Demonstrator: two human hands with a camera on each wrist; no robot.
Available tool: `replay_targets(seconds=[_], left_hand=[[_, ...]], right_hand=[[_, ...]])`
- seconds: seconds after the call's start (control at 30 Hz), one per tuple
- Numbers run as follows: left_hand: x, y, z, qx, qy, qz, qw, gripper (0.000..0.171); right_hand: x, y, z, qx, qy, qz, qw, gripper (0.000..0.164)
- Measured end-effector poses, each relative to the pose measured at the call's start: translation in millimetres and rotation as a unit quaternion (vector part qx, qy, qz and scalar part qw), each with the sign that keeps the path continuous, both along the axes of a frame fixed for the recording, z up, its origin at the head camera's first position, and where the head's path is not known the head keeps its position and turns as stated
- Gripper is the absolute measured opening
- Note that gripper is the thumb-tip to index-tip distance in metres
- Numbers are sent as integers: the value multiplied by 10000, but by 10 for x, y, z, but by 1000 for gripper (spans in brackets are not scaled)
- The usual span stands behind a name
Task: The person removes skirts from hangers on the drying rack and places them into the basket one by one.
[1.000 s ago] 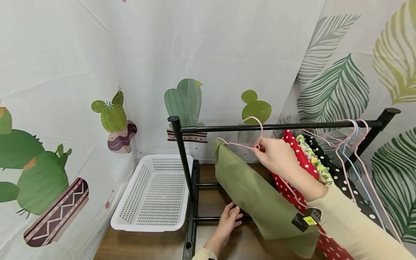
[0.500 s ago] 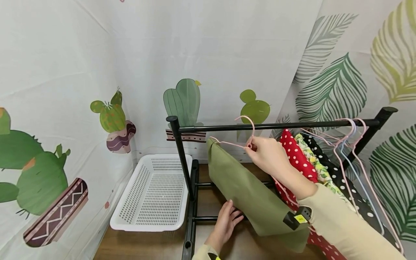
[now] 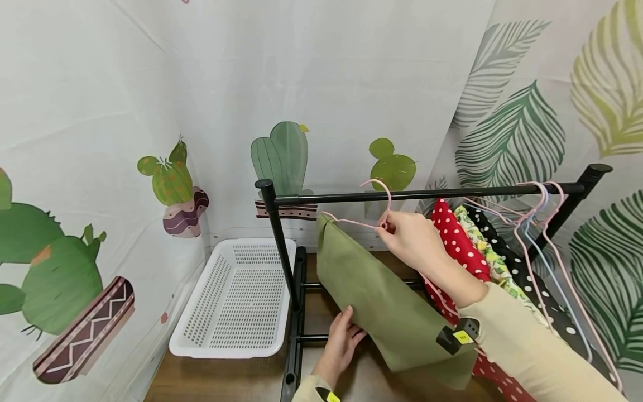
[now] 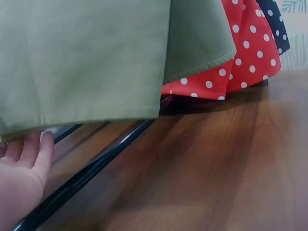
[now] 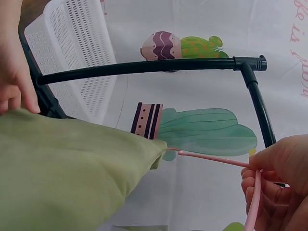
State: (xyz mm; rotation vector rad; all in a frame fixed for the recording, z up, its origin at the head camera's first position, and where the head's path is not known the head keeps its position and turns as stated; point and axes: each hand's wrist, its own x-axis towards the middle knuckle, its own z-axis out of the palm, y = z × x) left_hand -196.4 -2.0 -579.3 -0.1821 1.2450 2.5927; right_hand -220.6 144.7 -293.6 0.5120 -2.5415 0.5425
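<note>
My right hand (image 3: pixel 413 239) pinches a pink hanger (image 3: pixel 355 223) just below its hook, which overlaps the rack's black rail (image 3: pixel 321 199) with its tip above it. From the hanger droops an olive-green, skirt-like garment (image 3: pixel 372 290), tilted down to the right. My left hand (image 3: pixel 341 343) is at the garment's lower left edge. In the left wrist view its fairly straight fingers (image 4: pixel 30 150) touch the hem from below. The right wrist view shows the hanger's pink arm running from my fingers into the garment's corner.
Red polka-dot (image 3: pixel 454 234), yellow-floral and black-dotted clothes hang behind my right arm. Several pink and blue hangers (image 3: pixel 540 223) crowd the rail's right end. A white perforated basket (image 3: pixel 228 353) stands left of the rack's post (image 3: pixel 281 245) on the wooden surface (image 3: pixel 216 379).
My right hand has carried the hanger and green garment left along the rail. My left hand has shifted slightly left and up, staying at the garment's lower edge.
</note>
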Motion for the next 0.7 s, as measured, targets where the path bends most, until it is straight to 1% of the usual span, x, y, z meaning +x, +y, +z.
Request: replay_targets(seconds=[0.13, 0.27, 0.37, 0.47, 0.6, 0.7], left_hand=[[-2, -28, 33, 64, -45, 84, 9999, 57], [-5, -53, 64, -4, -63, 177, 9998, 60], [-11, -75, 87, -34, -53, 311, 9995, 60], [-22, -104, 116, -106, -69, 514, 9986, 60], [-28, -158, 167, -375, -79, 747, 9965, 60], [-14, -203, 197, -621, -28, 843, 9945, 57]], right_hand=[[-12, -8, -14, 11, 78, -11, 10000, 6], [-20, -19, -30, 12, 168, 3, 9999, 6], [-22, -22, -45, 5, 198, 3, 9998, 6], [-22, -20, -59, 0, 247, 6, 9997, 6], [-21, -13, -78, -14, 249, -12, 9997, 7], [-25, -5, -100, -20, 191, -36, 9998, 7]])
